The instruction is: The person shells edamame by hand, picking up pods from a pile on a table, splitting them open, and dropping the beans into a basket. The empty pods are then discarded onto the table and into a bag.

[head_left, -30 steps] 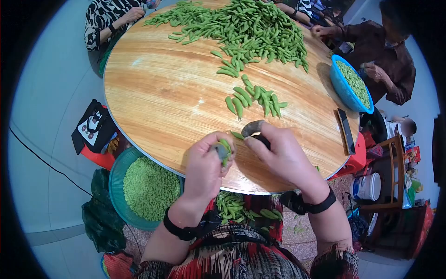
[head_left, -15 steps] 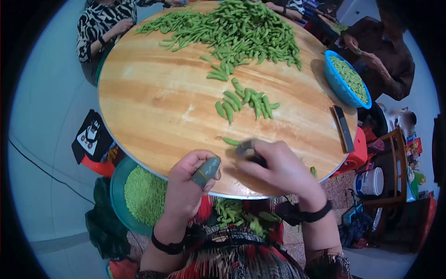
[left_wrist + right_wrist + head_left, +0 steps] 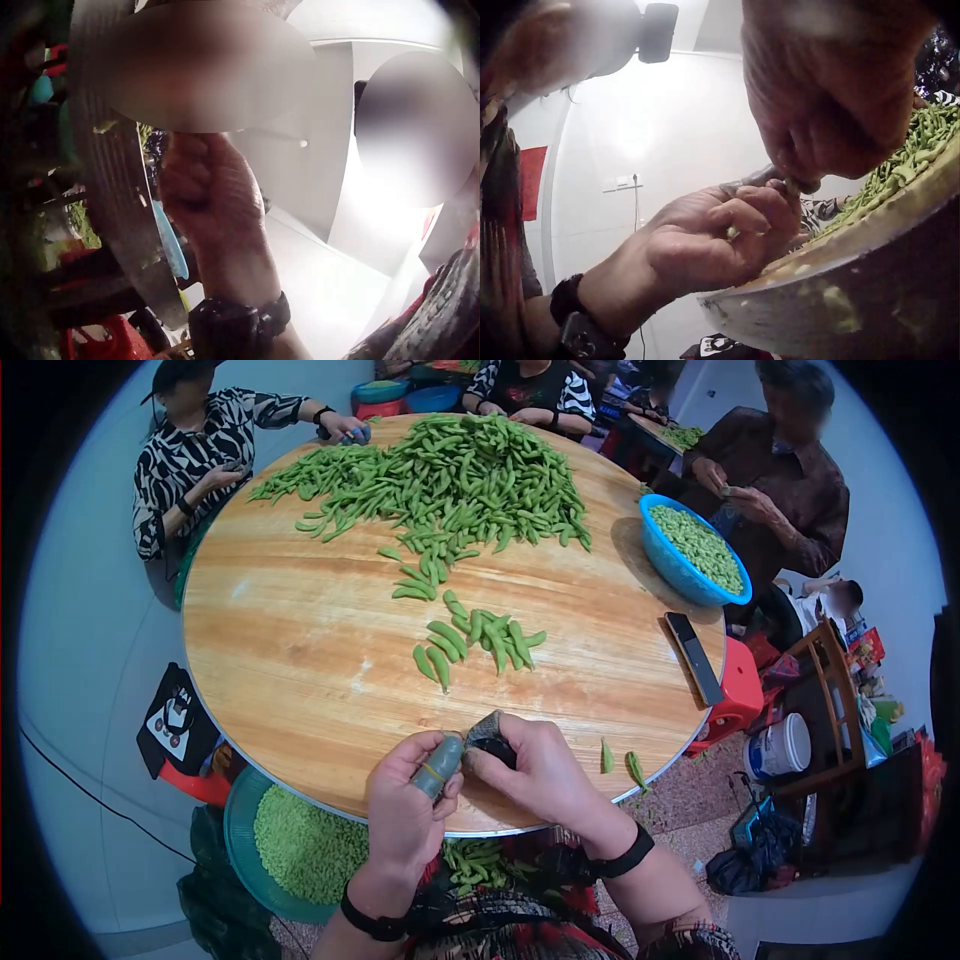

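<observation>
My left hand (image 3: pixel 400 785) and right hand (image 3: pixel 545 770) meet at their fingertips over the table's near edge. A grey-green cover (image 3: pixel 432 776) with a yellow band sheathes the left thumb. The left fingers are curled, and a pale green bean (image 3: pixel 733 232) shows among them in the right wrist view. My right thumb and index finger, in a dark cover (image 3: pixel 484 728), pinch at the left fingertips; the soybean pod there is mostly hidden by the fingers. Ahead lies a small group of green soybean pods (image 3: pixel 493 636). Two more pods (image 3: pixel 635 768) lie by the right edge.
A large pod heap (image 3: pixel 480 480) covers the far side of the round wooden table (image 3: pixel 290 630). A blue bowl of beans (image 3: pixel 740 600) and a black phone (image 3: pixel 692 658) are at right. Below left stands a green basket of beans (image 3: pixel 235 830). Several people sit around.
The single pod in front of my right hand has gone from the tabletop. My right hand has moved left to meet the left hand's fingertips. The head view has tilted up.
</observation>
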The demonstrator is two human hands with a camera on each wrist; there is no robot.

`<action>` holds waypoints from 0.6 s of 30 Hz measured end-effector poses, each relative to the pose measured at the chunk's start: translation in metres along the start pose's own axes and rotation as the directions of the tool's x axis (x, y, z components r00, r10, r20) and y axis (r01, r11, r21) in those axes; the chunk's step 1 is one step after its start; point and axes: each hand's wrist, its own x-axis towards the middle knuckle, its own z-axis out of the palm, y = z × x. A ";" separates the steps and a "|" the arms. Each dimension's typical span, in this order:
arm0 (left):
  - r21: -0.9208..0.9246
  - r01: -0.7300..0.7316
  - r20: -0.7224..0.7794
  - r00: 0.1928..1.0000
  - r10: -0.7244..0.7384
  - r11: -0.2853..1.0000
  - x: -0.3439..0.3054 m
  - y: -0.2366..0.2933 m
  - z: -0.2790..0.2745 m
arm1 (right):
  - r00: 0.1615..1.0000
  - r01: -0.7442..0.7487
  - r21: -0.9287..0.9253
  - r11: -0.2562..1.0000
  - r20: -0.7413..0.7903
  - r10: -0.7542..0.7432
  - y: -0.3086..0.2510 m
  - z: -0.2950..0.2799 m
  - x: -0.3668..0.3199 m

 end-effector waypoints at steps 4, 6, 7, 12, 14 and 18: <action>-0.053 -0.007 -0.028 1.000 0.006 0.999 -0.003 -0.002 0.004 | 0.997 0.039 0.092 0.995 -0.066 -0.033 0.002 0.005 -0.008; -0.039 -0.064 -0.031 0.998 0.063 0.997 -0.003 -0.004 0.004 | 0.998 -0.040 0.234 0.971 0.049 0.030 0.001 0.007 -0.015; -0.026 -0.122 -0.033 0.992 0.121 0.992 -0.004 -0.006 0.003 | 0.983 -0.132 0.359 0.924 0.171 0.074 0.000 0.006 -0.018; 0.049 -0.220 -0.042 0.974 0.222 0.974 -0.005 -0.010 0.005 | 0.894 -0.404 0.624 0.669 0.423 0.146 0.000 -0.006 -0.025; 0.069 -0.241 -0.052 0.968 0.245 0.968 -0.005 -0.013 0.008 | 0.879 -0.432 0.655 0.621 0.461 0.125 0.001 -0.006 -0.026; 0.223 -0.292 -0.036 0.951 0.307 0.930 -0.005 -0.018 0.008 | 0.883 -0.435 0.641 0.632 0.441 0.160 0.001 -0.006 -0.026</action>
